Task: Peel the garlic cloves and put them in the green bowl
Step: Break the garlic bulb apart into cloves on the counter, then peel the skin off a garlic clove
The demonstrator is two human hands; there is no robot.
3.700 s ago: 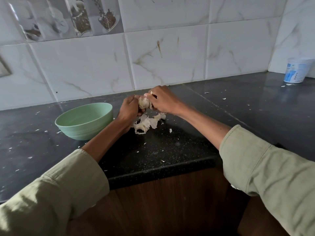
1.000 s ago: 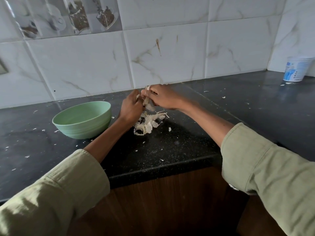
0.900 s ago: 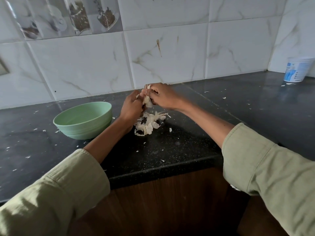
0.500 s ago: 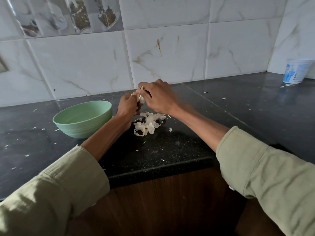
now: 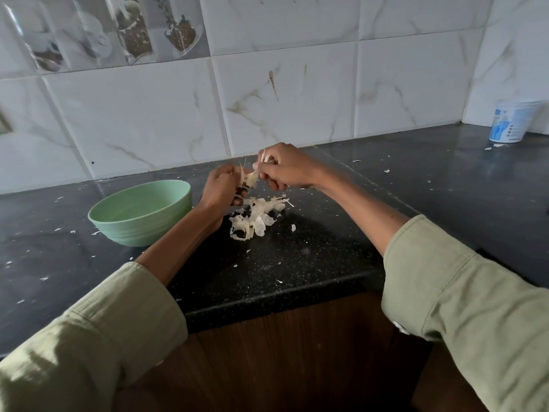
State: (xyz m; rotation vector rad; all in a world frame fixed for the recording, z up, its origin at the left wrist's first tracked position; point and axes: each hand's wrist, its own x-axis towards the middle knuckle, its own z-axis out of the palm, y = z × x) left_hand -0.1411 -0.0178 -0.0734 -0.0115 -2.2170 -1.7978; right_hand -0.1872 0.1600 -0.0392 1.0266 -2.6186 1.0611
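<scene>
My left hand (image 5: 221, 188) and my right hand (image 5: 286, 171) are raised above the black counter, both pinching the same piece of garlic (image 5: 249, 179) with papery skin stretched between them. A strip of skin sticks up from my right fingertips. Under the hands lies a pile of pale garlic skins (image 5: 257, 218). The green bowl (image 5: 139, 212) stands on the counter just left of my left hand; its visible inside looks bare.
Small skin flakes are scattered over the black counter (image 5: 326, 248). A white and blue plastic tub (image 5: 512, 121) stands at the far right by the tiled wall. The counter's front edge runs below my forearms, with a wooden cabinet front beneath.
My hands have drawn slightly apart, pulling the skin out from the garlic piece between them. The bowl and the skin pile have not moved.
</scene>
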